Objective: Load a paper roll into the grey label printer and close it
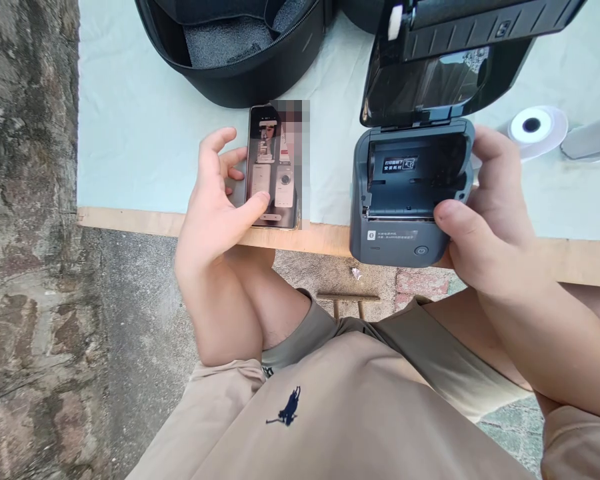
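A smartphone (264, 175) with a lit screen of several app cards lies near the table's front edge; its right side is blurred out by pixel blocks. My left hand (215, 200) rests at the phone's left side, thumb on the lower screen, other fingers apart and loosely bent. At the right, my right hand (497, 213) grips a dark grey label printer (395, 243) by its right side, thumb on the front corner. The printer's glossy black lid (445, 83) stands raised, and no roll shows in its bay. A power button is on its front.
An unzipped black case (260, 77) stands behind the phone. Right of the printer lie a white label roll (535, 130) and a second pale roll-like item (593, 140). A pale cloth (130, 133) covers the wooden table (130, 219). A rough stone wall (25, 233) borders the left.
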Available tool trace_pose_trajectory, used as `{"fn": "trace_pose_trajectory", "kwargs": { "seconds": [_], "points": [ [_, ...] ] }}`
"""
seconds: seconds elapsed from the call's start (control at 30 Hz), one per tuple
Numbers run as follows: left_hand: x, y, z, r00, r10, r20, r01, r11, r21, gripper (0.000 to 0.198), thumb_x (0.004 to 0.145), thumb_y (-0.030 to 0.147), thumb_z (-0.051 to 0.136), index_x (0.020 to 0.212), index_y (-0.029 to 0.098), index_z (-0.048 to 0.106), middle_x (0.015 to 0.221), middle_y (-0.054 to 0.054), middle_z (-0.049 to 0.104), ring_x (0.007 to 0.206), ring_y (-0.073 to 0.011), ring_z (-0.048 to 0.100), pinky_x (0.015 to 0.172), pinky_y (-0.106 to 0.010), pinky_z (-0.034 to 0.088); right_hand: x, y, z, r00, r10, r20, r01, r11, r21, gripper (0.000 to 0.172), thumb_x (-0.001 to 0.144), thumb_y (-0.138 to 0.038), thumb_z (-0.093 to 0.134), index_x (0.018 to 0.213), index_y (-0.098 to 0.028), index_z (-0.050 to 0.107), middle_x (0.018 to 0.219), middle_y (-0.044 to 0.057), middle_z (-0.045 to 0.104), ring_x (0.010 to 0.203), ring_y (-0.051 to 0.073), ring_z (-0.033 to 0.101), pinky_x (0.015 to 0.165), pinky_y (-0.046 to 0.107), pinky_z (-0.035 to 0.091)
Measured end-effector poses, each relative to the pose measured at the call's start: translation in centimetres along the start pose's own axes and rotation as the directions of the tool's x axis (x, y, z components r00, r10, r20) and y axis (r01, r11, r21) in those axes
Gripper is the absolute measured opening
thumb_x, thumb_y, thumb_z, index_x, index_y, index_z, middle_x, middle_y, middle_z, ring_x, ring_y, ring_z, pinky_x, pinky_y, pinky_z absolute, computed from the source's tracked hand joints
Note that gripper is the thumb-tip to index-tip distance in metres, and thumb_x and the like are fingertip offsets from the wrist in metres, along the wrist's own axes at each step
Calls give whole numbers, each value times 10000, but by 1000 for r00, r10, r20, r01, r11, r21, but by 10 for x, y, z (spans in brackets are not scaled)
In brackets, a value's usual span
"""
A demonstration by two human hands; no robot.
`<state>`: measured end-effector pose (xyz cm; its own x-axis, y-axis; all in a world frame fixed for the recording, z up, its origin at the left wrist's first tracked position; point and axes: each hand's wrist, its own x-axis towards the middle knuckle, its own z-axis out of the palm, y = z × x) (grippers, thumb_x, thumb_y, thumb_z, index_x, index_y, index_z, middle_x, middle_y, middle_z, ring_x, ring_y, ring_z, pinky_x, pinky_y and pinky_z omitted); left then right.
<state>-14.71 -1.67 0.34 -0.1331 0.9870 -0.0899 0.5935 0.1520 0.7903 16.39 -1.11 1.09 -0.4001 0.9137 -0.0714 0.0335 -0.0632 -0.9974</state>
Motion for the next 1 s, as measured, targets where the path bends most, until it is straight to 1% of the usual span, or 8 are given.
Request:
{"fn": "trace_pose_trajectory", "kwargs": {
  "seconds": [0.17,0.27,0.37,0.47,0.63,0.73,0.83,1.0],
  "points": [
    [1,1,5,999,2,-38,-3,1000,-8,796,639,224,782,1317,409,409,1349,-21,597,1134,-299,542,1052,-589,433,0,0,0,999,-24,-26,22,999,-45,570,915,-518,594,1423,-453,346,1600,-17,301,1357,326,519,504,234,619],
    [2,5,13,995,18,-103,-14,999,40,706,710,340,779,1319,342,421,1308,-66,595,1178,-319,552,1059,-616,425,0,1,0,999,-20,-32,19,999,-43,581,907,-526,602,1423,-446,347,1603,-13,303,1315,318,559,539,255,638],
    [3,7,20,987,43,-154,-29,995,92,710,689,410,822,1289,325,451,1293,-73,590,1224,-325,549,1079,-578,431,0,1,0,1000,3,-26,-3,1000,-15,588,902,-522,613,1421,-449,346,1612,-9,292,1229,290,626,525,245,625],
    [4,6,21,974,38,-225,-42,999,-15,606,759,510,734,1269,296,485,1196,-80,630,1106,-293,603,1033,-567,460,0,0,0,1000,8,-16,-7,1000,16,574,905,-506,617,1412,-460,352,1613,-14,291,1122,255,684,496,246,613],
    [5,3,15,971,-14,-239,-11,995,-102,276,933,350,454,1149,292,616,1104,-37,693,1039,-247,636,990,-523,478,0,-1,1,1000,-2,-6,2,1000,29,563,907,-491,620,1405,-458,359,1607,-18,312,1080,230,699,490,238,611],
    [8,1,13,973,-37,-229,26,998,-53,255,916,283,492,1149,295,596,1153,-27,690,1121,-248,632,1012,-501,480,0,-1,0,1000,3,-6,-3,1000,27,561,911,-486,618,1408,-453,359,1619,-16,283,1031,211,714,484,239,610],
    [10,-5,14,970,-3,-244,1,1000,-10,338,808,227,636,1131,294,565,1132,-29,688,993,-224,648,911,-446,523,0,-1,0,1000,3,-7,-3,1000,20,572,912,-487,617,1416,-444,350,1613,0,287,1006,209,723,473,238,603],
    [10,-9,15,965,-1,-262,-5,1000,-22,413,741,116,627,1105,303,571,1106,-5,693,896,-198,627,798,-385,504,1,0,0,1000,-20,-22,20,1000,-12,584,903,-528,611,1417,-437,350,1603,-17,307,1172,258,662,507,218,620]
  ]
}}
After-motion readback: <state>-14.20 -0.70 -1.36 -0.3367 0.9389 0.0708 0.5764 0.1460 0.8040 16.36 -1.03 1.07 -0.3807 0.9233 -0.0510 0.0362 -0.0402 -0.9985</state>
